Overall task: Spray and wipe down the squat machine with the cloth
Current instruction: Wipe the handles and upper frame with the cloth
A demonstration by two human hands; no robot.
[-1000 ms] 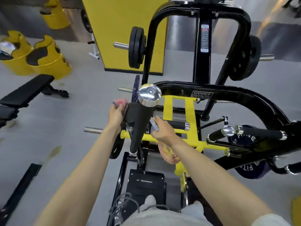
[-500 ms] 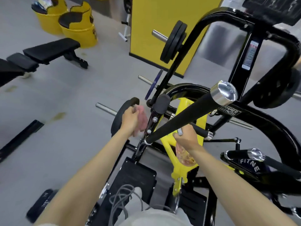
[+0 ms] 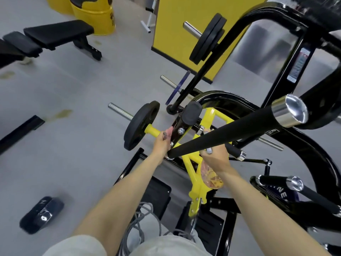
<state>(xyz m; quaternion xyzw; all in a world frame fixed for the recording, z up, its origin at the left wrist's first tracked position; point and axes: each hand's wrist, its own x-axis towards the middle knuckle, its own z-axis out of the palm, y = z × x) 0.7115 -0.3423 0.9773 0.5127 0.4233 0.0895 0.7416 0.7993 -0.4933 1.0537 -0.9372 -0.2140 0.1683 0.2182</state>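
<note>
The black and yellow squat machine (image 3: 228, 100) fills the right half of the view. Its long black padded handle (image 3: 221, 134) with a chrome end cap crosses in front of my hands. My left hand (image 3: 162, 145) holds the pink cloth (image 3: 169, 130) against the black bracket beside the yellow stub; only a sliver of the cloth shows. My right hand (image 3: 215, 157) grips a clear spray bottle (image 3: 211, 177) with orange-tinted contents, its body hanging below my wrist by the yellow frame.
A black weight plate (image 3: 141, 124) sits on a chrome peg left of my left hand. Black benches (image 3: 59, 35) and yellow drums (image 3: 94, 13) stand at the far left. A dark slipper (image 3: 41, 214) lies on the grey floor. A grey cable (image 3: 140, 224) hangs at my waist.
The view has swung left and down. My left hand moved the cloth lower along the bracket, so less of it shows. My right hand still holds the bottle in the same spot.
</note>
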